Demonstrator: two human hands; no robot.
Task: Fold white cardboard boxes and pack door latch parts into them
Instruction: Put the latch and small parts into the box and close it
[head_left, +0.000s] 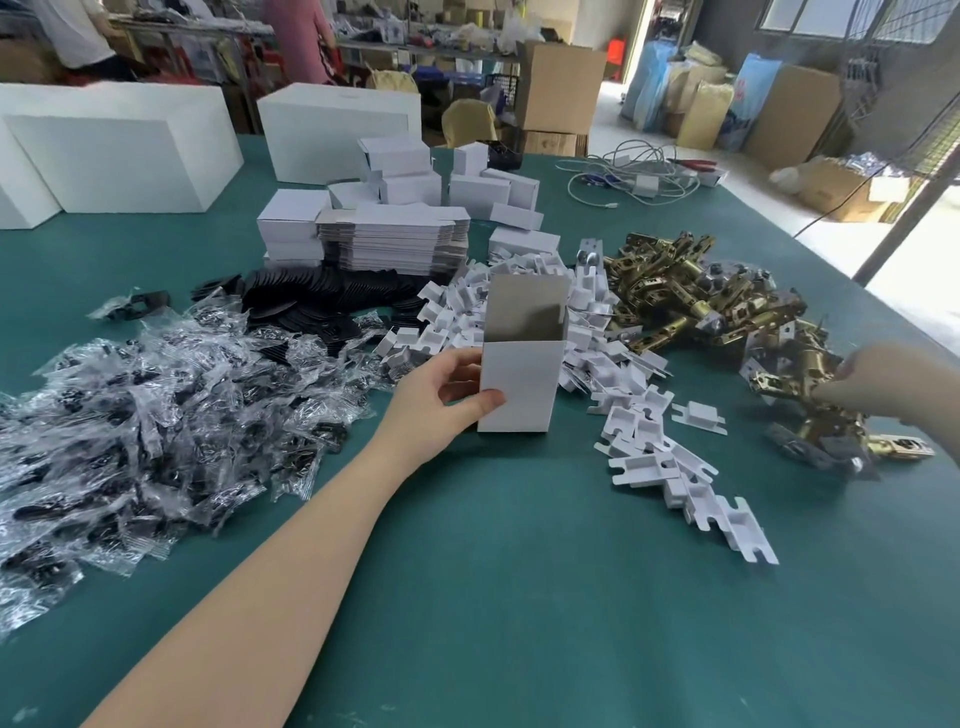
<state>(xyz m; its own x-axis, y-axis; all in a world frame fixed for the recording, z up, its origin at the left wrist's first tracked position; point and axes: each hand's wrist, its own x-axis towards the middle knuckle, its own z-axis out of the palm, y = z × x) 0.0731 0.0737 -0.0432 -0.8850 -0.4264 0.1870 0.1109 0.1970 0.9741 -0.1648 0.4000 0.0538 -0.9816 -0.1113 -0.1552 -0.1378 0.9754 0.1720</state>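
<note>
On the green table (519, 597), a light, easily crushed white box (519, 387) is gripped at its lower edge by the left hand (441, 400), while the heavy brass latches (691, 296) are touched by the right hand (883, 384), grip unclear.

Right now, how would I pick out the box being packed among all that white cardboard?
Start at the green table and find the heap of small white cardboard inserts in its middle. At the near edge of that heap stands one white box, gripped by the left hand. Unlike the flat stack and closed boxes behind, it stands upright with its top open.
</note>
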